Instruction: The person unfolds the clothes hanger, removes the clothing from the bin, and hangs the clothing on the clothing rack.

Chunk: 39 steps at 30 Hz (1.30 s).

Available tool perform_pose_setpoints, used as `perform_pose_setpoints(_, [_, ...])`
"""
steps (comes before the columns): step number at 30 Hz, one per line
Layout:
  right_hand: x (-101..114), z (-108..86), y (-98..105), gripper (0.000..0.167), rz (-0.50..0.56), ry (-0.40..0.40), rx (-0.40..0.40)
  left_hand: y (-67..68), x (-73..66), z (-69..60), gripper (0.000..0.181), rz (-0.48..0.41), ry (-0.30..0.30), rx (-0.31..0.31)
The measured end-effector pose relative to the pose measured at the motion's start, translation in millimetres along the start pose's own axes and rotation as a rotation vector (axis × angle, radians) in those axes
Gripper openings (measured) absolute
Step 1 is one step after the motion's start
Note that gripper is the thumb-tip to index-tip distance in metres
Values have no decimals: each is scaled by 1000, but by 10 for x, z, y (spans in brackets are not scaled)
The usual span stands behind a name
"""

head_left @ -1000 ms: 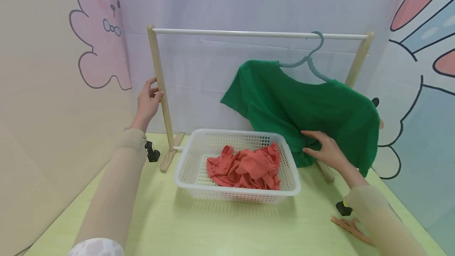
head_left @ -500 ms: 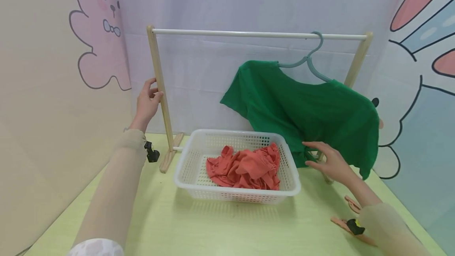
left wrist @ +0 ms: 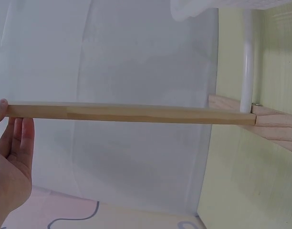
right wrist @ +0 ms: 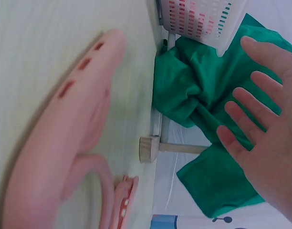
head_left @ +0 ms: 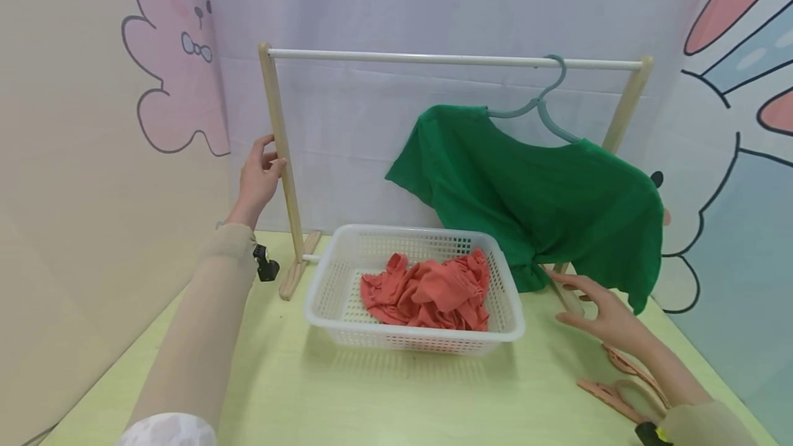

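My left hand (head_left: 257, 181) pinches the left wooden post (left wrist: 127, 113) of a small clothes rack, thumb on one side and fingers on the other. A green T-shirt (head_left: 533, 177) hangs from the white rod (head_left: 403, 57) on a grey-blue hanger (head_left: 556, 131). It slopes down to the right, and its lower part bunches near the table. In front of the shirt's lower edge is my right hand (head_left: 610, 315), fingers spread and holding nothing. In the right wrist view its palm (right wrist: 279, 143) shows bare, with the green cloth behind.
A white perforated basket (head_left: 319, 298) stands under the rod, with a crumpled coral-red garment (head_left: 434, 291) inside. Pink hangers (head_left: 610, 401) lie on the table at the right, partly under my right forearm. Cloth walls with cartoon animals enclose the table.
My right hand has drawn back from the green T-shirt, down and to the right, uncovering more of its lower edge and the pink hangers. The left hand stays on the post.
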State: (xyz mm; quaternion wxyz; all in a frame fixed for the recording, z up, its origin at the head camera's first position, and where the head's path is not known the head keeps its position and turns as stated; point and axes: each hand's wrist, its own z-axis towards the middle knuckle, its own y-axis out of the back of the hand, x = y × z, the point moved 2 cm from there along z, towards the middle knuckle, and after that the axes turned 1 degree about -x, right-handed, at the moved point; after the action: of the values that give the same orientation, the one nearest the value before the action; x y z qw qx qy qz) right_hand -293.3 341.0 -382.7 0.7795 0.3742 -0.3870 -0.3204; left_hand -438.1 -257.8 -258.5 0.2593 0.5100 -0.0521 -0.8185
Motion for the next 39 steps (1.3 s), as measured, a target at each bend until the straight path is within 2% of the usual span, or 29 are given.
perform_pose_setpoints(5, [-44, -128, 43, 65, 11, -47, 79, -6, 3, 12, 53, -2, -4, -8])
perform_pose_setpoints(9, [-84, -205, 39, 64, 19, -48, 113, -12, 4, 15, 53, -3, -1, -8])
perform_pose_setpoints(14, [-165, -301, 41, 64, 42, -88, 168, -16, 0, 6, 53, -10, 4, 0])
perform_pose_setpoints(21, [-357, -501, 35, 67, 55, -44, 219, -13, 1, -3, 53, -4, 2, -1])
perform_pose_setpoints(24, [-467, -575, 58, 69, 116, -94, 291, -12, 1, -5, 53, -4, -1, -2])
perform_pose_setpoints(28, [-599, -669, 100, 75, 172, -224, 419, -14, 1, -4, 53, -1, -4, -1])
perform_pose_setpoints(31, [-686, -744, 134, 79, 193, -290, 499, -17, 7, 0, 54, -3, -4, 2])
perform_pose_setpoints(39, [-814, -872, 238, 77, 231, -312, 648, -30, 0, 7, 53, -5, 6, -1])
